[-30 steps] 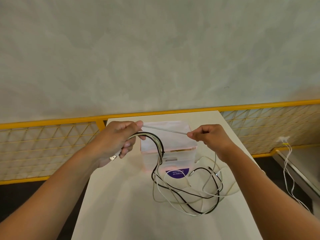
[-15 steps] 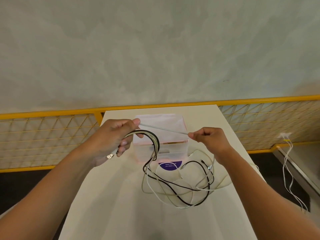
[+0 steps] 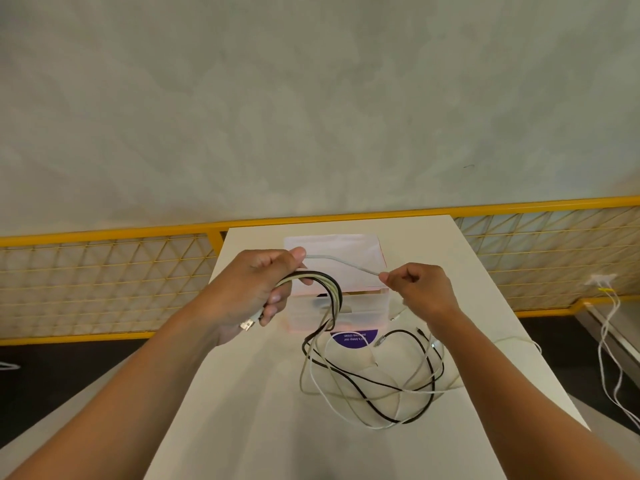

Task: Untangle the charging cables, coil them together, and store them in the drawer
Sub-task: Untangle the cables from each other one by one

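Above the desk [image 3: 249,410], the left hand [image 3: 252,285] grips the gathered cables [image 3: 325,284]; the right hand [image 3: 420,292] pinches one white strand [image 3: 343,262], spanning left-to-right between both hands. Loose loops [image 3: 377,379] lie on the desk, nearer the right hand.

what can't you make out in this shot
Head view only:
- Cable count in the bundle: the left hand wraps it.
- Text on the sticker: too small, partly hidden by the drawer box.
- Which loops on the table are knotted: they overlap.
- Far end of the white cable: hidden past the right hand.
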The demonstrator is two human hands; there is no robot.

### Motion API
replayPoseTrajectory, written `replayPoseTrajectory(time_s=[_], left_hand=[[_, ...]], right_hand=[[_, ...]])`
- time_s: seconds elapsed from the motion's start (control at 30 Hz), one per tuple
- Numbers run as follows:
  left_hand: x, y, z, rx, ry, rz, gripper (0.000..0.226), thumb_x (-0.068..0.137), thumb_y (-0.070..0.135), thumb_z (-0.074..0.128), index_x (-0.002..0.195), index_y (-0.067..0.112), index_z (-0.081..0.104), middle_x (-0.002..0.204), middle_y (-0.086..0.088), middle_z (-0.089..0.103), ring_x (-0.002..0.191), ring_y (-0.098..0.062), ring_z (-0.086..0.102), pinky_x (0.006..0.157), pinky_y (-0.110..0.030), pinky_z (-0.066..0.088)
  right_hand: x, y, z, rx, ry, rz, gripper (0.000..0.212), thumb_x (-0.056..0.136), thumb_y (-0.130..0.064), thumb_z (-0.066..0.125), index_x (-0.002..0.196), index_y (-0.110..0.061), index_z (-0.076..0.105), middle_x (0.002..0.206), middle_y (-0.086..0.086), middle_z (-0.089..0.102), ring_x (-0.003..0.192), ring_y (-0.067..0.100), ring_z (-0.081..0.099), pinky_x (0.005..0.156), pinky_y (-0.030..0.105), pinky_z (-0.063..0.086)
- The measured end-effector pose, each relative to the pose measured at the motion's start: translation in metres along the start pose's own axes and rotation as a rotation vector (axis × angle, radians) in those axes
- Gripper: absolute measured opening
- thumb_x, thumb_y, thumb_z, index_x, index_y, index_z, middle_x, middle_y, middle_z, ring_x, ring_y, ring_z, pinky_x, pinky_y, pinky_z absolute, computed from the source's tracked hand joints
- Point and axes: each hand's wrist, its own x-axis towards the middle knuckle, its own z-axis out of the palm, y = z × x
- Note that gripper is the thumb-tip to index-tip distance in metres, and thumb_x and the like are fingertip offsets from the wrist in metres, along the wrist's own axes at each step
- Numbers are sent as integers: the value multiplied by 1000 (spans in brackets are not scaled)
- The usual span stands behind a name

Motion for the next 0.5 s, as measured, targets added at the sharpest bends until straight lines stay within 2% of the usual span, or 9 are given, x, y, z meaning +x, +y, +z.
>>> replayPoseTrajectory(time_s=[0.07,0.13,0.2,0.27,0.33,0.37,0.43,0.5], left_hand=[[2,1,-1,-2,8,-3,43,98,39,53,84,3,71,47,1,32,39,-14,31,39,-23,29],[4,1,0,-7,14,-7,43,97,40,53,85,3,70,46,1,33,39,-14,32,39,-23,30],[6,0,1,-16,17,-9,43,97,41,54,85,3,70,46,2,33,40,-14,33,38,-22,30],[8,-1,3,-26,19,-16,42,97,41,54,84,4,70,46,1,34,40,-14,33,38,-22,31],[10,0,2,-30,11,-20,43,97,42,54,85,3,70,46,1,34,39,-13,33,38,-22,31],[11,0,1,-24,4,-18,44,97,42,54,87,2,69,47,0,34,39,-13,33,39,-22,31],[12,0,-2,4,-9,-4,49,97,43,53,92,-4,67,47,1,34,40,-14,33,40,-23,31],[13,1,-6,33,-13,9,51,98,43,52,94,-7,65,46,1,35,40,-14,33,41,-24,31]], right_hand=[[-5,-8,4,-69,-47,-41,8,89,-31,75,92,-24,78,89,-7,75,86,15,68,81,29,53],[-10,-19,9,-152,-53,-107,20,90,-32,74,109,-25,73,102,-9,71,95,12,66,86,27,51],[-20,-38,16,-149,23,-191,19,89,-31,76,105,-24,70,100,-11,68,91,9,63,80,23,50],[-29,-59,20,-31,34,-243,11,88,-30,76,89,-20,71,83,-10,70,75,4,63,70,20,50],[-38,-79,21,74,-145,-264,18,92,-29,71,79,-17,74,74,-5,73,66,6,65,69,24,54],[-41,-88,21,69,-261,-267,22,95,-30,67,79,-17,77,76,-4,74,68,8,67,72,28,57],[-45,-98,22,13,-413,-275,21,97,-30,63,87,-23,80,86,-6,77,80,11,71,82,30,58],[-43,-101,23,6,-453,-268,18,97,-28,63,95,-25,80,98,-8,76,92,10,70,88,28,56]])
